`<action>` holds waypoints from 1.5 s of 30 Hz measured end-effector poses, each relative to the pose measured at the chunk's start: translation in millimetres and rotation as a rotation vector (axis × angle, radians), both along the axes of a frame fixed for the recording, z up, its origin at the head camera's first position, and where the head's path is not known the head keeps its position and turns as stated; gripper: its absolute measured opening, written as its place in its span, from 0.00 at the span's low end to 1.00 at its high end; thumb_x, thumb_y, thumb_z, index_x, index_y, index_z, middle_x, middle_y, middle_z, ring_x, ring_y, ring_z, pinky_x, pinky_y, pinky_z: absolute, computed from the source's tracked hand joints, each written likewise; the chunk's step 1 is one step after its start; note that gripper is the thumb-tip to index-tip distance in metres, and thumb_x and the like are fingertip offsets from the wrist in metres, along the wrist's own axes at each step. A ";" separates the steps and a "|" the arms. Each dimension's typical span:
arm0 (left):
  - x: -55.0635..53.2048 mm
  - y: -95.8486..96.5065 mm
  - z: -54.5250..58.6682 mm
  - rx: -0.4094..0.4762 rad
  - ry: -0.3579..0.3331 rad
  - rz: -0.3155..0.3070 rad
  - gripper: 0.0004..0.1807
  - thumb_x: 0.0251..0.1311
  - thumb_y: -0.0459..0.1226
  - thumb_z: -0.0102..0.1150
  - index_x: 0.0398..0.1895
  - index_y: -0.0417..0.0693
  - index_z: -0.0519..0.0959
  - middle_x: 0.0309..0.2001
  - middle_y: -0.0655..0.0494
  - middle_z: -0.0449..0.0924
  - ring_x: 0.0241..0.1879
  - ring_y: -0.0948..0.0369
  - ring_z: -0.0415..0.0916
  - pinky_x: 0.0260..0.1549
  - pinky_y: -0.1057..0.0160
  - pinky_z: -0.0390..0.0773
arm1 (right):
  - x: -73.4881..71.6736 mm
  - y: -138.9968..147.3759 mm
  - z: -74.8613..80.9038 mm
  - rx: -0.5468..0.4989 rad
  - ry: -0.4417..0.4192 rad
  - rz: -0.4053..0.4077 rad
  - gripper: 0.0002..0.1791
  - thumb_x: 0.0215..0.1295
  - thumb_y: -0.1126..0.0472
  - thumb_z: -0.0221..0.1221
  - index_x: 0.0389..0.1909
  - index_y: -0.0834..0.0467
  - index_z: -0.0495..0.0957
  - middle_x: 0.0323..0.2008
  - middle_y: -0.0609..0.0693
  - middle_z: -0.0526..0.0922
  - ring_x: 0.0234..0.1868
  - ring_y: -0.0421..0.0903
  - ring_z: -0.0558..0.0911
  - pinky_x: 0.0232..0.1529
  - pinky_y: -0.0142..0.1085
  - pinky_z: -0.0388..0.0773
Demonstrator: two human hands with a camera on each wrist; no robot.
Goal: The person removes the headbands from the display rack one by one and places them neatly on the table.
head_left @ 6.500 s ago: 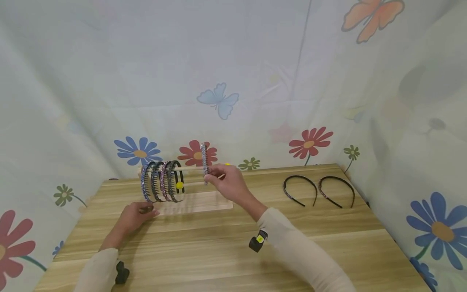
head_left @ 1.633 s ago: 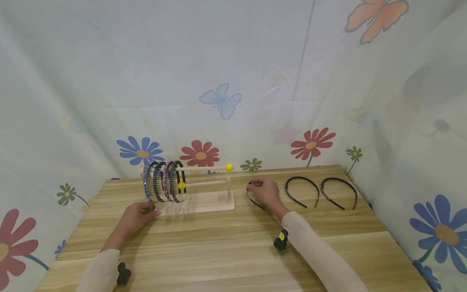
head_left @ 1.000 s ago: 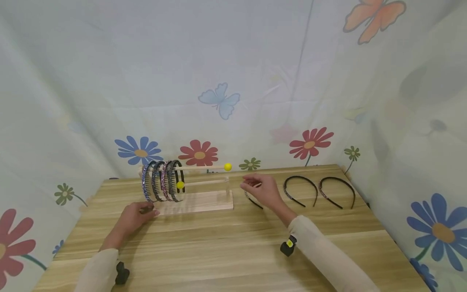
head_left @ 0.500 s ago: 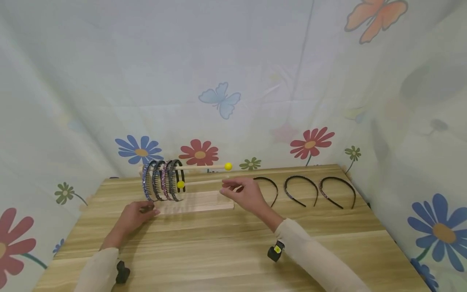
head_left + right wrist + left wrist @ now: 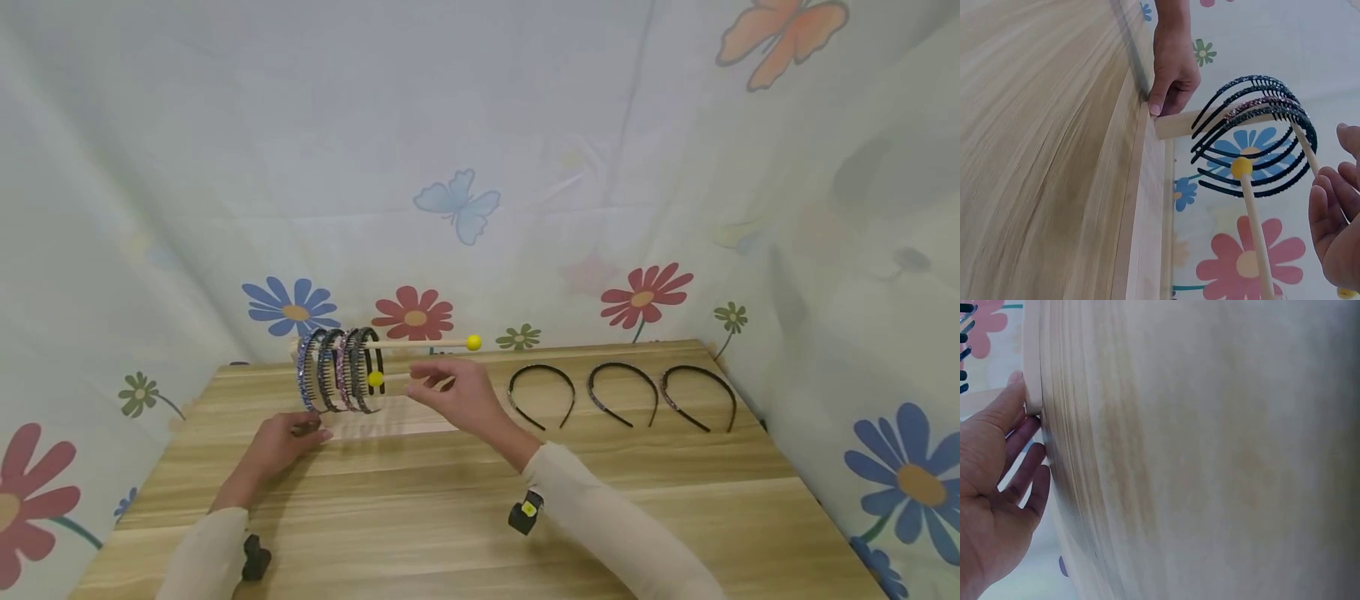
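Note:
A wooden headband stand (image 5: 411, 422) has a flat base and rods tipped with yellow balls. Several glittery toothed headbands (image 5: 303, 377) hang at its left end. My left hand (image 5: 276, 446) holds the left end of the base; in the left wrist view its thumb lies on the board, with the index finger at the corner. With nothing in it, my right hand (image 5: 463, 396) hovers by the front rod, right of the hung headbands. The right wrist view shows the fingers of that right hand (image 5: 1337, 215) loosely bent near the upper rod (image 5: 1305, 147).
Three dark headbands lie in a row on the wooden table (image 5: 420, 517): one nearest the stand (image 5: 542, 367), a middle one (image 5: 624, 364) and a right one (image 5: 697, 367). Behind the table hangs a flowered cloth (image 5: 480, 275).
Earlier my right hand held a glittery headband at the rod; then it was over the table, where that spot now has a third headband. The emptied hand has moved left. My left hand stays.

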State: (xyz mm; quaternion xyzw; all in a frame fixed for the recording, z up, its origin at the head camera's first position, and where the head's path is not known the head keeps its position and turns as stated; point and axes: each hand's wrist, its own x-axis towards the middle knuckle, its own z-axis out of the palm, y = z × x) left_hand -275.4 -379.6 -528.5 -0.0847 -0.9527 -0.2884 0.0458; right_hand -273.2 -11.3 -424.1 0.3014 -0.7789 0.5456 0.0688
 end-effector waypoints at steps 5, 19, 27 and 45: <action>-1.1 -0.4 -1.4 0.000 -0.006 -0.001 0.26 0.66 0.50 0.67 0.54 0.36 0.84 0.49 0.38 0.86 0.47 0.43 0.85 0.47 0.42 0.83 | -0.5 -17.6 -0.9 0.008 -0.045 0.021 0.21 0.64 0.46 0.70 0.55 0.49 0.86 0.51 0.43 0.87 0.41 0.39 0.86 0.38 0.30 0.83; -2.6 0.0 0.8 -0.002 0.016 0.003 0.23 0.66 0.48 0.68 0.51 0.37 0.85 0.47 0.40 0.87 0.46 0.44 0.86 0.47 0.42 0.83 | -3.7 -54.7 -12.7 0.028 -0.137 0.063 0.22 0.63 0.47 0.71 0.56 0.51 0.85 0.47 0.42 0.88 0.39 0.32 0.83 0.37 0.29 0.83; -2.2 0.6 2.9 -0.003 0.046 -0.001 0.21 0.65 0.46 0.69 0.50 0.37 0.85 0.46 0.40 0.88 0.46 0.43 0.86 0.47 0.41 0.83 | -8.0 -69.5 -18.6 0.028 -0.136 0.042 0.24 0.63 0.46 0.71 0.56 0.54 0.85 0.45 0.42 0.89 0.38 0.32 0.82 0.38 0.27 0.82; 0.2 0.9 1.3 0.008 0.048 0.002 0.20 0.65 0.44 0.70 0.49 0.36 0.85 0.47 0.39 0.87 0.47 0.42 0.85 0.47 0.41 0.83 | -2.1 -77.1 -14.3 0.017 -0.109 0.037 0.15 0.66 0.55 0.69 0.50 0.58 0.86 0.39 0.45 0.89 0.36 0.32 0.82 0.37 0.26 0.81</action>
